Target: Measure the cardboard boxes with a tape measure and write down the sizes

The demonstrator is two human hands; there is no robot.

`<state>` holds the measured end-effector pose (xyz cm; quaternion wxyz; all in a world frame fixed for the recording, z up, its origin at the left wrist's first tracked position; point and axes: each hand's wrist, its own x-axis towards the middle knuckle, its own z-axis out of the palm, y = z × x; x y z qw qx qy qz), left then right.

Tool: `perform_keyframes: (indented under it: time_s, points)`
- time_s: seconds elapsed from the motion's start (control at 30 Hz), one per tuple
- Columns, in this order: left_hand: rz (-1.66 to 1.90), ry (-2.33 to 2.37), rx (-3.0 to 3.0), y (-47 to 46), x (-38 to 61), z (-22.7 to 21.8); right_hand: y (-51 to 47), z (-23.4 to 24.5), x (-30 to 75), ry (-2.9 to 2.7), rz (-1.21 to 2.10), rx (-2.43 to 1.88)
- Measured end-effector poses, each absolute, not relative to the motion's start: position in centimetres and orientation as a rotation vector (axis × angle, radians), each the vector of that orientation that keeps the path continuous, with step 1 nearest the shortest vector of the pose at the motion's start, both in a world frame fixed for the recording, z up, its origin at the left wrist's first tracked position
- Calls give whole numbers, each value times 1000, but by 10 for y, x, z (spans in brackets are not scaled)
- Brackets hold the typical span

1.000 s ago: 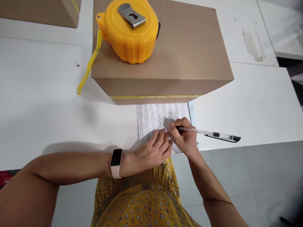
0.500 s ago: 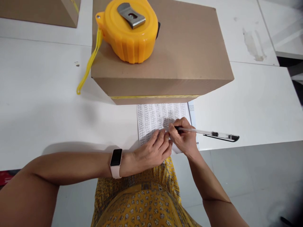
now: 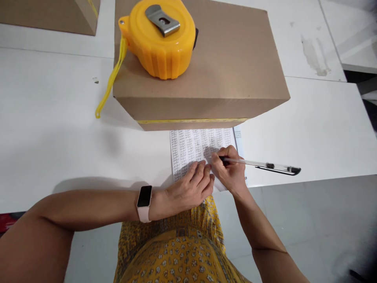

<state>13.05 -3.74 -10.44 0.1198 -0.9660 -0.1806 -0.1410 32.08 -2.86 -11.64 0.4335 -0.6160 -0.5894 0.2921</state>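
My right hand (image 3: pixel 229 169) is closed around a clear pen (image 3: pixel 256 163) with a black grip and black clip, its tip at the paper. The sheet of paper (image 3: pixel 185 151) carries several columns of small handwriting; its far end meets the box's base. My left hand (image 3: pixel 191 186) lies flat on the sheet's near part, fingers stretched out beside the right hand. A smartwatch (image 3: pixel 144 202) with a pale pink strap is on the left wrist. Beneath the paper's right side a light blue printed edge (image 3: pixel 239 137) shows.
A brown cardboard box (image 3: pixel 235 55) with yellow tape stands just beyond the paper. On it sits a yellow tape measure (image 3: pixel 165 51), its yellow strap hanging over the left edge. Another cardboard box (image 3: pixel 50 17) is at the far left of the white table (image 3: pixel 53 118).
The pen and my right hand have shifted very slightly to the right across the paper. My left hand stays in place.
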Motion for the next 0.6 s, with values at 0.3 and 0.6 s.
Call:
perform_keyframes:
  time_s: [0.3,0.6]
  points:
    - [-419,-535,-2812,-37,131,-104,-27,-116,320,-1470,717,-1567]
    - [-407,-524,-2827,-37,131,-104,-27,-115,320,-1480,723,-1566]
